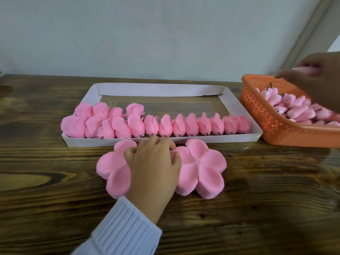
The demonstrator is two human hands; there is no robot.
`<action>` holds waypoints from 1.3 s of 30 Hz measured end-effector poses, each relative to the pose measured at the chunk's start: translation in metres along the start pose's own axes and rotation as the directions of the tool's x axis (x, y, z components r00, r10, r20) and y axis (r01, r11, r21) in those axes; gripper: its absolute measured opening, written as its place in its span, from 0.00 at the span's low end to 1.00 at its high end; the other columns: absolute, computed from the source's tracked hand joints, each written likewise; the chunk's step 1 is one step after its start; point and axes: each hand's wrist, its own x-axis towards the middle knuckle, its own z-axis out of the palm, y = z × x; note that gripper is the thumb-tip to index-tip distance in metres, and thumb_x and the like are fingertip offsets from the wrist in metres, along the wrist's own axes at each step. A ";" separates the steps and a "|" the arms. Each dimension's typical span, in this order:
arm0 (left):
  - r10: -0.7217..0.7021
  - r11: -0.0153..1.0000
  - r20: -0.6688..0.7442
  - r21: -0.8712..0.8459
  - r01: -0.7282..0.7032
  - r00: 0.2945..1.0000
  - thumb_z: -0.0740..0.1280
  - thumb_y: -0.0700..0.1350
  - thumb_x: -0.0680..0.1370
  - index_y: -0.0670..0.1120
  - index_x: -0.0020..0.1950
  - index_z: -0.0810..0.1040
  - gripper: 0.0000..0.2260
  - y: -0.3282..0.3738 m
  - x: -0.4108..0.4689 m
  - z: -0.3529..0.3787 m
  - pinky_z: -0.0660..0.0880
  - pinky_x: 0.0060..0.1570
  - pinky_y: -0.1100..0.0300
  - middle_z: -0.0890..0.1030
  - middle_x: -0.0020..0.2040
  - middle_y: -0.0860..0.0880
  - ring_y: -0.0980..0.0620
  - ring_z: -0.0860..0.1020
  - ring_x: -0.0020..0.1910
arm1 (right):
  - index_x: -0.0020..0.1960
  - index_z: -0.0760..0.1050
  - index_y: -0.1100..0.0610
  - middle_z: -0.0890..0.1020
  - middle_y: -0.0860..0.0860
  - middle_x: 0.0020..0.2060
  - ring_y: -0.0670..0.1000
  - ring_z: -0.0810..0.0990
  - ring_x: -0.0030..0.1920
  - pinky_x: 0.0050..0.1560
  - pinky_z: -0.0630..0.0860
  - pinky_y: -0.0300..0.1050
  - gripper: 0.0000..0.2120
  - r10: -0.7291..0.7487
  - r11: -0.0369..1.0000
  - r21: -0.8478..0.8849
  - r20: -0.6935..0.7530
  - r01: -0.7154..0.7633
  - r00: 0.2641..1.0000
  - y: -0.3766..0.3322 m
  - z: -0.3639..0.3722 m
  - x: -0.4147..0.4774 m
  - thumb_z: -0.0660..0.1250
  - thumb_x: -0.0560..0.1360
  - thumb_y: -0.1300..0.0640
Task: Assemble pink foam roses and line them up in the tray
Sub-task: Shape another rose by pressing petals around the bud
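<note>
Pink foam petal sheets are lying in 2 flower-shaped stacks on the wooden table (55,162), just in front of the white cardboard tray (184,140). The left hand (152,162) is covering the gap between them. Its thumb is curling onto the left petal stack (110,164) and its fingertips (176,155) are digging into the nearest petal of the right petal stack (207,172). Whether it is pinching up a sheet or only pressing, I cannot tell.

Over at the far right, the right hand (320,80) is hovering above the orange basket (266,115), blurred. It seems to be pinching a pink foam bud (305,70) that is lying roughly level, with a dark stem tip pointing left. More buds (294,107) are filling the basket below.

Judging from this, the coming move is turning on 1 relation: the held bud is sitting well to the right of, and farther back than, the petal stacks. It needs to travel left and toward the person, stem first, to meet a sheet's centre. The left hand is the nearer one to the petals, the right to the buds.

Finished roses (184,126) are lining the tray's near wall in 1 row running left to right, with a second row begun behind it at the left end.
</note>
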 end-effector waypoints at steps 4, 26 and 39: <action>0.060 0.998 -0.029 -0.021 -0.060 0.998 0.69 0.46 0.72 0.54 0.46 0.78 0.05 0.001 0.000 -0.001 0.48 0.42 0.59 0.76 0.42 0.57 0.52 0.75 0.45 | 0.42 0.79 0.50 0.77 0.47 0.26 0.41 0.70 0.25 0.25 0.65 0.34 0.18 0.021 0.812 0.584 -0.043 0.008 0.999 -0.065 0.020 -0.066 0.64 0.70 0.36; 0.075 0.996 -0.012 -0.044 -0.076 0.997 0.72 0.42 0.70 0.54 0.41 0.76 0.08 -0.002 0.001 -0.003 0.50 0.42 0.59 0.76 0.38 0.57 0.53 0.74 0.42 | 0.41 0.80 0.51 0.82 0.42 0.34 0.38 0.77 0.33 0.33 0.73 0.32 0.06 0.034 0.602 0.775 0.211 -0.189 0.977 -0.089 0.095 -0.123 0.69 0.73 0.49; 0.091 0.992 -0.014 -0.081 -0.092 0.996 0.69 0.40 0.71 0.54 0.44 0.78 0.09 0.001 0.000 -0.004 0.54 0.44 0.56 0.75 0.40 0.57 0.52 0.75 0.43 | 0.42 0.80 0.50 0.83 0.41 0.37 0.38 0.78 0.36 0.35 0.74 0.32 0.06 0.035 0.626 0.761 0.193 -0.172 0.981 -0.086 0.092 -0.121 0.68 0.73 0.49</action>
